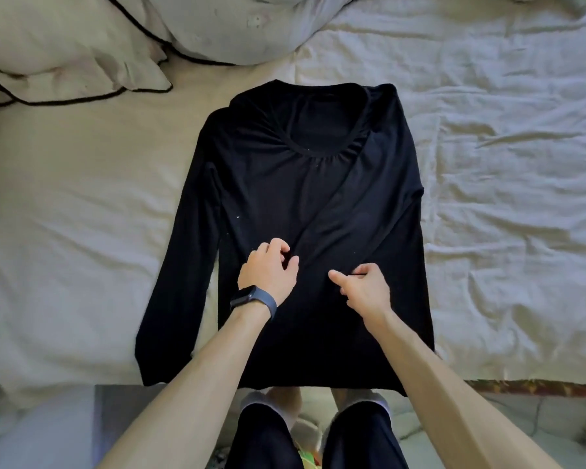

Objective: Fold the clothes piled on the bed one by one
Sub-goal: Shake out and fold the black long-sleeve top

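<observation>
Lying flat on the bed (pixel 82 198), the black long-sleeved shirt (pixel 285 184) has one sleeve folded across; right fingers (pixel 339 276) pinch its middle, left fingers (pixel 279 247) curl alongside, grip unclear.

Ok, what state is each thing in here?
black top: laid flat, one sleeve folded across its front, other straight alongside
left hand: fingers curled on the top, grip unclear
right hand: pinches the top's fabric
sheet: wrinkled
pillows: rumpled, beyond the top
</observation>
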Available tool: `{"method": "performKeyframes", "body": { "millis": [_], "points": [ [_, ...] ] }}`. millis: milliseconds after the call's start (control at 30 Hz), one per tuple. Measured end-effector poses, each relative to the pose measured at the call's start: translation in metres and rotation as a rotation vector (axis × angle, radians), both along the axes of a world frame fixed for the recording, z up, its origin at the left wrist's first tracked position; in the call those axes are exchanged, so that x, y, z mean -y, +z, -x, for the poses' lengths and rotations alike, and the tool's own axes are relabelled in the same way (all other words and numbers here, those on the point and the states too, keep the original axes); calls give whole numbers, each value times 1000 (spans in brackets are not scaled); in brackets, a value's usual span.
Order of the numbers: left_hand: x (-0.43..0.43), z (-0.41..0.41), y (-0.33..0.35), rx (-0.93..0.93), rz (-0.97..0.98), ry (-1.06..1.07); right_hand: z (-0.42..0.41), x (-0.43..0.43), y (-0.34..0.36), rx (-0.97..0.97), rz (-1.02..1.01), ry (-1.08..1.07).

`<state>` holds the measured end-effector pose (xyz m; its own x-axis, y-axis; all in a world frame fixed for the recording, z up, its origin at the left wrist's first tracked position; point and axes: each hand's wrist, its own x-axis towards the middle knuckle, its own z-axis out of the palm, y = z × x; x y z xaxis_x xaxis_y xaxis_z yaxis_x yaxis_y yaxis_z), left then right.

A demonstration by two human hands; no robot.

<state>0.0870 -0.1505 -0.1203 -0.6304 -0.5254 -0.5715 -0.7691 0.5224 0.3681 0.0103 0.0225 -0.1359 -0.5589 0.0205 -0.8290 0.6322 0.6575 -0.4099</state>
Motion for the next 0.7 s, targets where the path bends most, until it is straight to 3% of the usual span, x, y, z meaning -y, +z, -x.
{"method": "performKeyframes", "body": {
  "millis": [200,333,467,567,700],
  "points": [
    [-11,-89,4,16,106,29,-40,0,7,-135,-21,-103],
    [-9,-121,9,27,-46,173,-66,9,16,-106,57,-111],
    [-4,-153,6,108,-91,254,-109,21,18,33,64,118],
    [2,-175,-1,86,-289,420,-140,29,16,104,63,169],
    [7,-188,-7,90,-417,385,-167,36,13,111,66,170]
  ]
}}
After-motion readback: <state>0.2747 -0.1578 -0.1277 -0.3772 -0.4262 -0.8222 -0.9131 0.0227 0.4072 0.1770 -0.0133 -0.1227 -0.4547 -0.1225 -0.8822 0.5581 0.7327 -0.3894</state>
